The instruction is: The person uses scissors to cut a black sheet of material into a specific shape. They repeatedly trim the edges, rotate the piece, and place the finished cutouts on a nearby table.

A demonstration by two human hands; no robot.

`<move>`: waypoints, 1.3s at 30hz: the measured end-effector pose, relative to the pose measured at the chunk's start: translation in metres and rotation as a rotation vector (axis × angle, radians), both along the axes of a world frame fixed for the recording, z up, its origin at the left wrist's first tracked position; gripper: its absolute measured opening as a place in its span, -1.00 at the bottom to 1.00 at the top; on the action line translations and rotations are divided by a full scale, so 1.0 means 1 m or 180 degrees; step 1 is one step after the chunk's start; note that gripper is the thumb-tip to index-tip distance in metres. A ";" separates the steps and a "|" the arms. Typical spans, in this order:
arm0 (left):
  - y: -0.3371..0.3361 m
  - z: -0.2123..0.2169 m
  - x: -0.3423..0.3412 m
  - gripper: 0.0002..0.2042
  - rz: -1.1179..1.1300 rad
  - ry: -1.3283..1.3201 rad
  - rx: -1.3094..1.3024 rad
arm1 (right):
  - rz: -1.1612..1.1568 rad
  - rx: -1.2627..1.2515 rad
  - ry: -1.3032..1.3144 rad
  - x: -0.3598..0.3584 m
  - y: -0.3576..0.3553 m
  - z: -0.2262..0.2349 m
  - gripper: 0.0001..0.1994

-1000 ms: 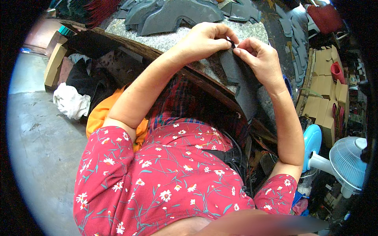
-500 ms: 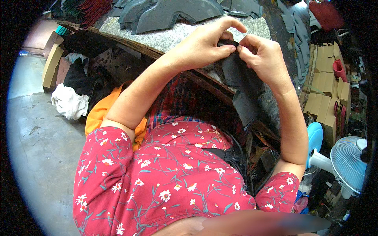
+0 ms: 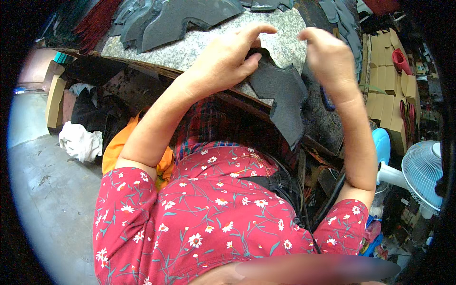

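In the left hand (image 3: 221, 59): one dark grey piece (image 3: 282, 88), flat, notched and angular, caught near its upper end between thumb and lower fingers, with index finger stretched out clear. Hanging aslant past the front edge of the desk (image 3: 164, 72), pointed end downward, broad face turned up to view.

Just changed: a two-handed pinch half a second ago, now down to one. Right hand (image 3: 332, 59) drawn off to the right, near the dark grey piece but apparently apart from it, fingers curled, thumb out of sight. Badly smeared by motion there; cannot tell whether empty or pinching something thin. Meaning for the work, by judgement: support left to one side only, close fingerwork at the upper end broken off for the moment, outline far easier to read.

Round about: pale speckled slab (image 3: 281, 38) on the desk, with a stack of dark cut pieces (image 3: 185, 20) at its far side. More grey pieces (image 3: 336, 18) to the right; cartons (image 3: 382, 78) beyond.
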State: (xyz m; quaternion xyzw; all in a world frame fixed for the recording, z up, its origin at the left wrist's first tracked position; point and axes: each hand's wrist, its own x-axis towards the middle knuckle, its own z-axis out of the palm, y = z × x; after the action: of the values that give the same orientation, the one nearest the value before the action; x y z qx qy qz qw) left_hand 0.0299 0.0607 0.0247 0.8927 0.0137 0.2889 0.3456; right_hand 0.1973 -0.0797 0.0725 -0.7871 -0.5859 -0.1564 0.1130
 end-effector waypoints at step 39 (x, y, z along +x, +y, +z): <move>-0.008 -0.010 -0.026 -0.64 0.0813 -0.0206 0.1219 | 0.0315 0.2222 0.4789 0.004 -0.044 -0.016 -0.76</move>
State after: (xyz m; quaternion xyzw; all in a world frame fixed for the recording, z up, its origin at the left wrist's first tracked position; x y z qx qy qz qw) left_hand 0.0037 0.0529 0.0146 0.9233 0.0604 0.3560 0.1308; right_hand 0.2015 -0.1239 0.0567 -0.5745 -0.3055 0.2441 0.7191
